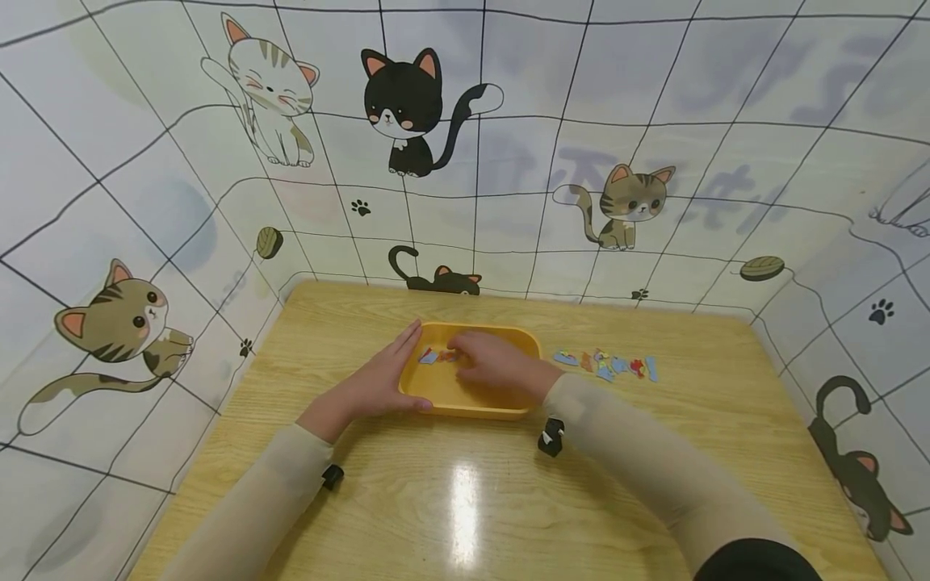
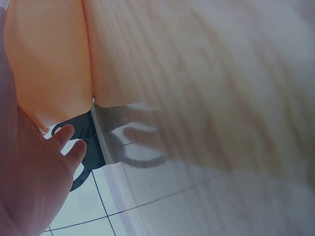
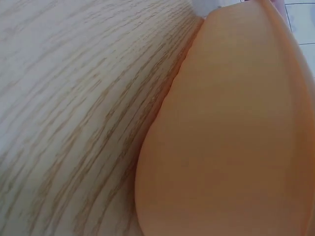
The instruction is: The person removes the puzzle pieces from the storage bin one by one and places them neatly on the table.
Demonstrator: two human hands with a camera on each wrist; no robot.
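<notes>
A yellow rectangular tray (image 1: pixel 465 410) lies on the table in the head view. My left hand (image 1: pixel 374 379) holds its left end, thumb along the near edge and fingers along the left side. In the left wrist view the left hand's fingertips (image 2: pixel 75 153) show near the tray's end. My right hand (image 1: pixel 497 363) reaches down into the tray, with a gap between thumb and forefinger. Beside its fingertips are small orange-red pieces (image 1: pixel 446 356), and left of them a blue and red piece (image 1: pixel 429 357). The right wrist view shows only the tray's outer wall (image 3: pixel 226 128), not the hand.
Right of the tray, several small colourful flat pieces (image 1: pixel 603 365) lie in a loose row on the wooden table (image 1: pixel 407 500). A wall covering (image 1: pixel 523 161) printed with cats and grid lines rises behind and at both sides. Each wrist carries a small black device.
</notes>
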